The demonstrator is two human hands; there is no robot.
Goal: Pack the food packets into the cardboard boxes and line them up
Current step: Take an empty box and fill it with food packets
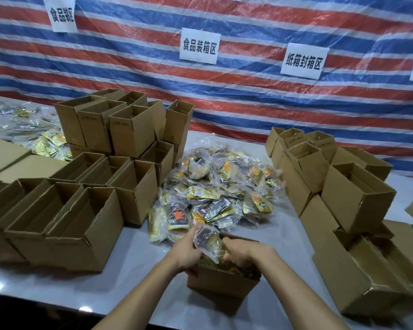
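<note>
An open cardboard box (221, 282) stands on the white table at the near middle, with yellow packets showing inside it. My left hand (187, 251) grips a clear food packet (206, 236) at the box's left rim. Over the same opening, my right hand (242, 253) reaches in, its fingers curled on the packets there. Just behind the box lies a heap of yellow, black and clear food packets (215, 189).
Stacked open boxes (57, 210) fill the left side, more piled behind (119, 125). Other open boxes (358, 198) crowd the right side, some with packets inside. Loose packets (34, 134) lie far left. A striped tarp with paper signs (199, 46) backs the table.
</note>
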